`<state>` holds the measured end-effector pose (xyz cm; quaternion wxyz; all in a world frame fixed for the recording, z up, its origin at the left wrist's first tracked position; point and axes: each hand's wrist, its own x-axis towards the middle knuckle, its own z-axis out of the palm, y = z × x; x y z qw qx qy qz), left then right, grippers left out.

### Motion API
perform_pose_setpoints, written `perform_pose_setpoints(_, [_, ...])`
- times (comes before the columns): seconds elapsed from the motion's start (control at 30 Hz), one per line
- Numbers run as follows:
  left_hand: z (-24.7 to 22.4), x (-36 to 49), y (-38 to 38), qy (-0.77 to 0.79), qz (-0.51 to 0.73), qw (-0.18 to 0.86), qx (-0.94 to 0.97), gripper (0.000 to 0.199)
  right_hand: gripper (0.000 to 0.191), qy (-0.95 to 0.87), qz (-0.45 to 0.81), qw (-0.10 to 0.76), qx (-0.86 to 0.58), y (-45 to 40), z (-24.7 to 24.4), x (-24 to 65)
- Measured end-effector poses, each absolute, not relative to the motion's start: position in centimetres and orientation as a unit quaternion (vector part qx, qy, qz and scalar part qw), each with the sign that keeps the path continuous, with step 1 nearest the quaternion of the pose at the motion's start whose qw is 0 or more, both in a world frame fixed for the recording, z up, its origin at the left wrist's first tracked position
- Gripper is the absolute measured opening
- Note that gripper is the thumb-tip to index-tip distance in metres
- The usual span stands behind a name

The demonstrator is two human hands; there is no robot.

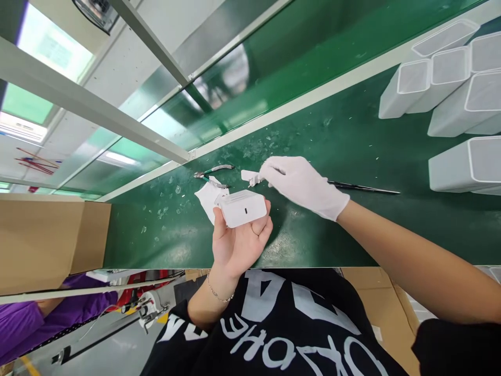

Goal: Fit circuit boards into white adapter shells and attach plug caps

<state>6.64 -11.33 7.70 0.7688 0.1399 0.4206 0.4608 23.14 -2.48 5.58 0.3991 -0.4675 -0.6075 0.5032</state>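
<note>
My left hand (240, 243), bare, grips a white plastic box-shaped housing (246, 209) between thumb and fingers. A small dark slot shows in the side of the housing that faces me. My right hand (301, 183) wears a white glove and is just beyond the housing, to its right. Its fingertips are pinched at a small white plastic piece (250, 176) above the bench. Behind the housing lies a crumpled white glove or cloth (208, 197), partly covered by it. Green-handled cutting pliers (217, 169) rest beside that cloth.
A thin black pointed tool (368, 187) lies right of my gloved hand. Several translucent plastic bins (450, 104) stand at the bench's right end. A cardboard box (43, 235) sits at the left. Clear scraps dot the green bench (332, 240). A purple-clad person (23, 329) is at lower left.
</note>
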Motion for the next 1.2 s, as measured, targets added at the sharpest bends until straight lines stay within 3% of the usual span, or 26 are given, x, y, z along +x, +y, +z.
perform_pose_setpoints(0.5, [7.9, 7.2, -10.8, 0.426, 0.471, 0.767, 0.089, 0.048, 0.025, -0.600, 0.520, 0.387, -0.469, -2.6, 6.2, 23.3])
perform_pose_setpoints(0.73, [7.6, 7.1, -10.8, 0.458, 0.476, 0.735, 0.153, 0.056, 0.033, -0.586, 0.551, 0.409, -0.431, -2.8, 5.8, 23.3])
perform_pose_setpoints(0.87, [7.4, 6.1, -10.1, 0.490, 0.478, 0.594, 0.423, 0.066, 0.053, -0.501, 0.664, 0.405, -0.380, -2.9, 5.3, 23.2])
perform_pose_setpoints(1.0, [8.0, 4.9, -9.0, 0.472, 0.396, 0.366, 0.698, 0.052, 0.066, -0.468, 0.762, 0.330, -0.304, -3.1, 5.0, 23.1])
perform_pose_setpoints(1.1, [8.6, 4.6, -8.4, 0.450, 0.326, 0.279, 0.783, 0.053, 0.063, -0.502, 0.765, 0.311, -0.257, -3.5, 5.3, 23.2])
perform_pose_setpoints(1.2, [8.8, 4.6, -8.2, 0.436, 0.293, 0.247, 0.814, 0.055, 0.045, -0.535, 0.742, 0.322, -0.242, -4.0, 5.8, 23.3])
